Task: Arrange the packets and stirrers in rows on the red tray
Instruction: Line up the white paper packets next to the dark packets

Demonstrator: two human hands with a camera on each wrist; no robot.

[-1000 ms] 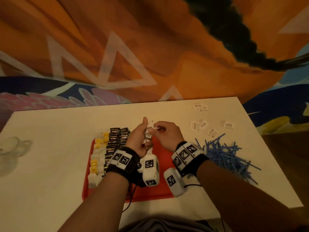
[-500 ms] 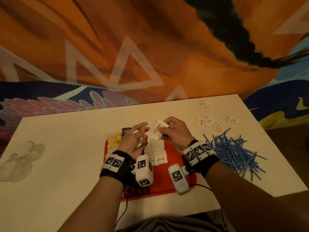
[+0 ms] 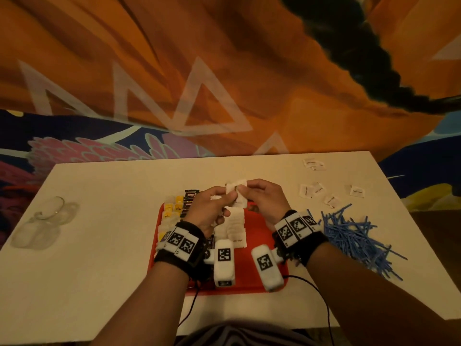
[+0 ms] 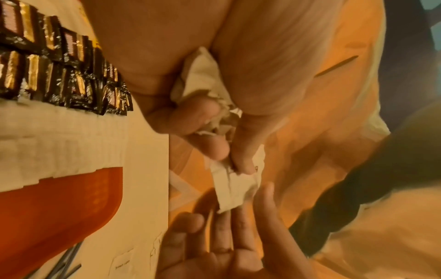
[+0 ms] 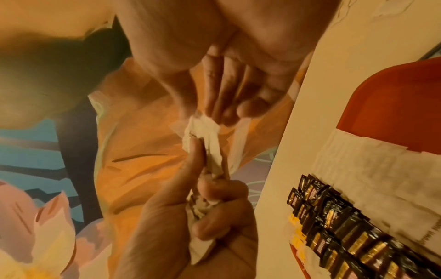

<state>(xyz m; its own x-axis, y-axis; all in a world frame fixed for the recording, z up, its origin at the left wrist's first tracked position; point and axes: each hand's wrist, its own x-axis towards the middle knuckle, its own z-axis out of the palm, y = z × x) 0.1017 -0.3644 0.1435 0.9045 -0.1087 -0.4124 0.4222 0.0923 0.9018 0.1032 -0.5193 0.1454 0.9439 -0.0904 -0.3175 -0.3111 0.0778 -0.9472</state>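
Bare tabletop [image 3: 104, 221] left of tray [image 3: 252, 283]

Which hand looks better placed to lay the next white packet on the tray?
Probably the right hand: its fingers take one white packet while the left hand grips a bunch. The white row's far end lies directly beneath.

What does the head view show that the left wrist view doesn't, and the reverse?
Only the head view shows the loose pile of blue stirrers right of the red tray, the yellow tea packets and the clear plastic item at the table's left. Only the left wrist view shows the crumpled white packets bunched in the left hand's palm. Both show both hands pinching a white packet, the right hand, and the dark packets in rows.
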